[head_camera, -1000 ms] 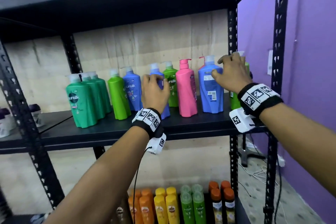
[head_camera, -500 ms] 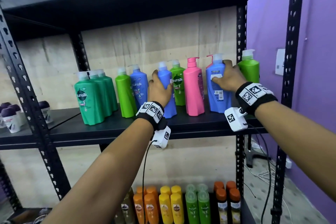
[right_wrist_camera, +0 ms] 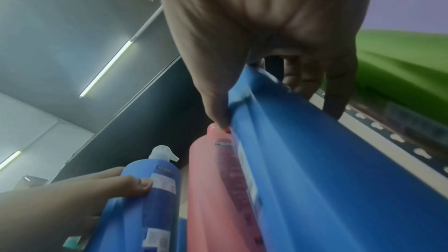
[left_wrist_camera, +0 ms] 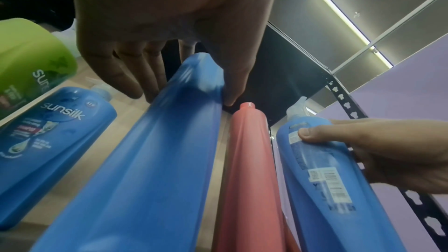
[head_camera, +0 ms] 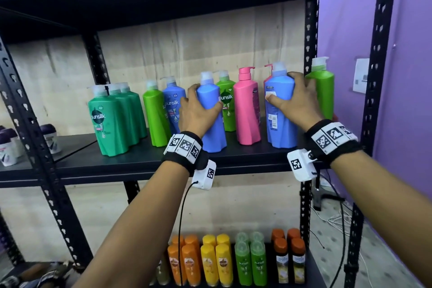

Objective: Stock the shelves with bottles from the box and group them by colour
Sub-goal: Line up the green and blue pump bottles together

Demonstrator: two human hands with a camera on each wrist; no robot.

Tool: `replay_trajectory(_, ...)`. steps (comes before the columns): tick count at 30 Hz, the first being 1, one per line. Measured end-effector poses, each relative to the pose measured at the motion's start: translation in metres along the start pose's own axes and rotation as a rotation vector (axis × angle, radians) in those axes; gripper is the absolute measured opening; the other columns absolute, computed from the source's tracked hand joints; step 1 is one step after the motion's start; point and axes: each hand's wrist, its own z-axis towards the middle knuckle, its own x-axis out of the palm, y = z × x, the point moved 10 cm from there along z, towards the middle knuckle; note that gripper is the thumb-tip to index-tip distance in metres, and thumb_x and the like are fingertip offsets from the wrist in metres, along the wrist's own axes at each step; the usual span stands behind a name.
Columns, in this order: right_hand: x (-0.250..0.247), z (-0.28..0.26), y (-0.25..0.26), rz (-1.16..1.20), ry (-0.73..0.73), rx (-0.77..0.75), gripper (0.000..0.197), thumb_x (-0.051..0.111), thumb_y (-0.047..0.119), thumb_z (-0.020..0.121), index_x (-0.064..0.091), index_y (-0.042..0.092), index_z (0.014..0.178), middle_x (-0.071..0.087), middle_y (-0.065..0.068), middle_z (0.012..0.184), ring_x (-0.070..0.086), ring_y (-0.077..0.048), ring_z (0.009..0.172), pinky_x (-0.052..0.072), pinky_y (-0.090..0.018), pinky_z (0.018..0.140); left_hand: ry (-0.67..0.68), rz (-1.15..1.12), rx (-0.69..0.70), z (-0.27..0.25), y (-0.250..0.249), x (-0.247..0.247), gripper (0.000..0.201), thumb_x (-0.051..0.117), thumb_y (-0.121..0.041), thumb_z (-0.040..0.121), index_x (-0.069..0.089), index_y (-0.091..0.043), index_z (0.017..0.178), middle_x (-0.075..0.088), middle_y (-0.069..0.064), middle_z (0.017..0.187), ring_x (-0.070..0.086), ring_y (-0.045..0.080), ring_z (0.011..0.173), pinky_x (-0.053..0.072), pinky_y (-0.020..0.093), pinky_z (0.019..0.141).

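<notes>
Mid-task: left hand [head_camera: 198, 112] curled round a blue plastic pump bottle [head_camera: 211, 114], right hand [head_camera: 297, 103] gripping another blue pump bottle [head_camera: 279, 110], both standing on the black metal shelf [head_camera: 140, 161]. Still ungrouped, judging by the row: blues split by a tall pink pump bottle [head_camera: 247, 105], light-green bottles scattered; box unseen.

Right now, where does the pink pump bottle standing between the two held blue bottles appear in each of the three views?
Head: pink pump bottle upright on the shelf, centre right, between the hands.
Left wrist: pink pump bottle, lower centre, running up from the bottom edge.
Right wrist: pink pump bottle, lower centre, beside the near blue bottle.
Shared landmark: the right hand's blue bottle with its white barcode label.
</notes>
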Motion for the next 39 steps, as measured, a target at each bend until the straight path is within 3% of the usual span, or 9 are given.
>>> replay_trajectory(8, 0.011, -0.010, -0.007, 0.332, -0.152, -0.049, 0.067, 0.079, 0.035, 0.082, 0.043, 0.026, 0.138, 0.063, 0.003, 0.116, 0.062, -0.017, 0.092, 0.052, -0.027, 0.080, -0.031, -0.356, 0.022, 0.001, 0.005, 0.021, 0.080, 0.081, -0.037, 0.079, 0.033, -0.024, 0.141, 0.051, 0.003, 0.136, 0.056, 0.024, 0.119, 0.048, 0.040, 0.103)
replay_trajectory(15, 0.017, -0.006, -0.017, 0.381, -0.100, -0.035, 0.068, 0.078, 0.042, 0.082, 0.038, 0.035, 0.136, 0.062, 0.015, 0.107, 0.063, 0.007, 0.080, 0.050, -0.020, 0.070, -0.096, -0.392, 0.038, 0.002, 0.005, 0.022, 0.072, 0.077, -0.031, 0.077, 0.035, -0.026, 0.135, 0.055, -0.008, 0.120, 0.060, -0.001, 0.083, 0.036, -0.002, 0.064)
replay_trajectory(17, 0.017, -0.006, -0.015, 0.367, -0.089, -0.053, 0.069, 0.077, 0.043, 0.083, 0.036, 0.035, 0.137, 0.062, 0.013, 0.109, 0.064, 0.003, 0.081, 0.051, -0.023, 0.072, -0.097, -0.378, 0.043, 0.001, 0.005, 0.022, 0.071, 0.077, -0.030, 0.078, 0.035, -0.027, 0.135, 0.054, -0.009, 0.119, 0.061, 0.008, 0.084, 0.040, 0.003, 0.067)
replay_trajectory(21, 0.018, -0.008, -0.006, 0.359, -0.041, -0.099, 0.074, 0.075, 0.035, 0.088, 0.029, 0.028, 0.146, 0.053, 0.009, 0.125, 0.061, -0.015, 0.099, 0.051, -0.032, 0.090, -0.082, -0.377, 0.054, -0.008, -0.001, 0.018, 0.070, 0.074, -0.031, 0.081, 0.032, -0.029, 0.137, 0.061, 0.006, 0.124, 0.065, 0.029, 0.098, 0.053, 0.038, 0.088)
replay_trajectory(24, 0.011, -0.013, 0.004, 0.358, -0.042, -0.134, 0.076, 0.072, 0.029, 0.092, 0.025, 0.019, 0.151, 0.047, -0.001, 0.140, 0.056, -0.019, 0.116, 0.048, -0.036, 0.102, -0.122, -0.399, 0.092, -0.021, -0.010, 0.006, 0.070, 0.073, -0.029, 0.082, 0.031, -0.029, 0.138, 0.060, 0.008, 0.126, 0.065, 0.031, 0.099, 0.054, 0.043, 0.089)
replay_trajectory(28, -0.002, -0.028, 0.010, 0.379, -0.127, -0.132, 0.075, 0.072, 0.034, 0.093, 0.028, 0.017, 0.151, 0.044, 0.001, 0.145, 0.053, -0.021, 0.125, 0.043, -0.030, 0.104, -0.167, -0.461, 0.134, -0.035, -0.012, -0.011, 0.069, 0.074, -0.027, 0.081, 0.033, -0.034, 0.136, 0.059, 0.005, 0.126, 0.065, 0.029, 0.101, 0.055, 0.040, 0.088)
replay_trajectory(32, -0.006, -0.048, 0.035, 0.432, -0.168, -0.143, 0.075, 0.070, 0.046, 0.092, 0.027, 0.026, 0.150, 0.047, 0.006, 0.147, 0.057, -0.021, 0.124, 0.048, -0.037, 0.102, -0.202, -0.473, 0.136, -0.043, -0.011, -0.029, 0.068, 0.077, -0.027, 0.079, 0.035, -0.042, 0.131, 0.061, -0.015, 0.113, 0.064, 0.004, 0.091, 0.050, 0.020, 0.076)
replay_trajectory(37, 0.007, -0.061, 0.074, 0.495, -0.172, -0.230, 0.071, 0.067, 0.049, 0.093, 0.031, 0.023, 0.148, 0.047, 0.015, 0.137, 0.051, 0.002, 0.113, 0.039, -0.007, 0.094, -0.225, -0.428, 0.176, -0.045, -0.016, -0.060, 0.069, 0.077, -0.023, 0.079, 0.038, -0.033, 0.134, 0.057, -0.032, 0.106, 0.061, -0.008, 0.085, 0.046, 0.010, 0.071)
replay_trajectory(39, 0.015, -0.065, 0.086, 0.519, -0.158, -0.232, 0.069, 0.062, 0.056, 0.093, 0.032, 0.024, 0.147, 0.047, 0.014, 0.135, 0.053, 0.002, 0.109, 0.042, -0.011, 0.091, -0.250, -0.424, 0.187, -0.046, -0.015, -0.075, 0.066, 0.078, -0.018, 0.079, 0.039, -0.031, 0.131, 0.058, -0.038, 0.102, 0.061, -0.010, 0.081, 0.043, 0.005, 0.068)
